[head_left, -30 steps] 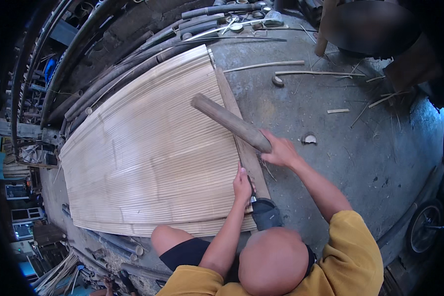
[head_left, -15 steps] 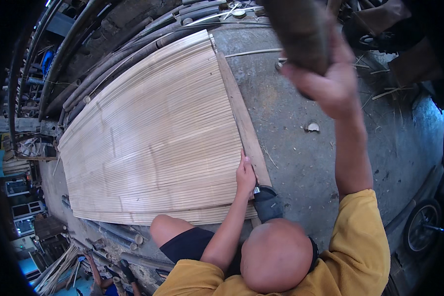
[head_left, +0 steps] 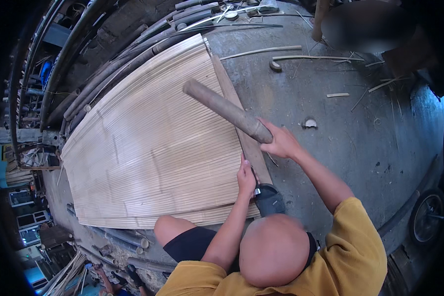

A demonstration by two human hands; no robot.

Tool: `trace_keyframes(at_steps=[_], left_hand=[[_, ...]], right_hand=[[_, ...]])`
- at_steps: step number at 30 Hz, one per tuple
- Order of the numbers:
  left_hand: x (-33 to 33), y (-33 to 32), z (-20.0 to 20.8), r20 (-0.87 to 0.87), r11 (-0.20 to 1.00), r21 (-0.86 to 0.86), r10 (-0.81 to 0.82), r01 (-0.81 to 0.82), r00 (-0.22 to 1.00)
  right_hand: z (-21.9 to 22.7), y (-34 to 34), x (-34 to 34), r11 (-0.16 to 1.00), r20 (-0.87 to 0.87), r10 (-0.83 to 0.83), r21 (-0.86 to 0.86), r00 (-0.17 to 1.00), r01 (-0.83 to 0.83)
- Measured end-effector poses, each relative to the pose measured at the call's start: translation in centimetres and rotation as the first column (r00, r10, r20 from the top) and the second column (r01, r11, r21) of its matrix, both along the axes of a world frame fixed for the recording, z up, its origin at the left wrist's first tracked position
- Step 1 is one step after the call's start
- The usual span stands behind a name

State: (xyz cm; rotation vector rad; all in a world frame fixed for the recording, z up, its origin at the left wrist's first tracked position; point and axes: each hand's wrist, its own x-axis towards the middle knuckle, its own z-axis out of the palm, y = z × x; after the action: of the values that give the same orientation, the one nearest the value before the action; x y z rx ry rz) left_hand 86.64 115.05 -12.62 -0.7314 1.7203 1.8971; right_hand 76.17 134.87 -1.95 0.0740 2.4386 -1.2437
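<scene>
My right hand [head_left: 282, 141] grips one end of a thick round wooden club [head_left: 224, 109]. The club points up and left, above the right edge of a wide panel of pale bamboo slats [head_left: 153, 143]. At that edge, my left hand [head_left: 246, 176] is closed around a thin dark tool, mostly hidden by the fingers; its kind cannot be made out. A flat wooden board [head_left: 254, 153] runs along the panel's right edge, beside my left hand. Just below that hand is a dark, shoe-like form [head_left: 270, 200].
Dark bamboo poles [head_left: 118, 69] lie beyond the panel, and more poles [head_left: 123, 237] lie near its lower edge. Offcuts, including a pale strip [head_left: 338, 95] and a pale broken piece [head_left: 309, 123], lie on the concrete floor [head_left: 350, 163]. A wheel [head_left: 425, 217] stands at right. Another person's arm [head_left: 103, 278] shows lower left.
My right hand has come down and left with the club, from raised at the upper right to over the panel's edge. My left hand stays in about the same place, closed.
</scene>
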Motion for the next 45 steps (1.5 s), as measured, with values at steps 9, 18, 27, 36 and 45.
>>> trace_keyframes(at_steps=[9,18,27,36,45], left_hand=[[-2.7,2.5,3.6,-0.011,1.0,-0.011,-0.004,0.004,1.0],[0.1,2.1,2.3,-0.041,1.0,-0.017,-0.015,0.014,0.999],[0.4,0.3,2.2,-0.009,0.996,0.09,0.004,-0.003,1.0],[-5.1,-10.2,19.5,0.048,0.955,0.293,0.034,-0.047,0.998],[-6.2,-15.2,19.1,-0.032,0.968,0.236,0.096,-0.086,0.995]], right_hand=[[7.7,1.8,-2.0,0.947,-0.412,-0.27,-0.276,0.87,0.163],[2.1,1.9,0.5,0.788,-0.417,-0.491,-0.587,0.765,0.186],[-5.0,-0.9,6.7,0.986,0.017,-0.169,0.013,0.986,0.169],[-10.9,4.1,5.8,0.83,-0.035,-0.384,0.424,0.922,0.362],[-11.5,-15.8,-7.1,0.946,0.099,-0.019,0.325,0.995,-0.014]])
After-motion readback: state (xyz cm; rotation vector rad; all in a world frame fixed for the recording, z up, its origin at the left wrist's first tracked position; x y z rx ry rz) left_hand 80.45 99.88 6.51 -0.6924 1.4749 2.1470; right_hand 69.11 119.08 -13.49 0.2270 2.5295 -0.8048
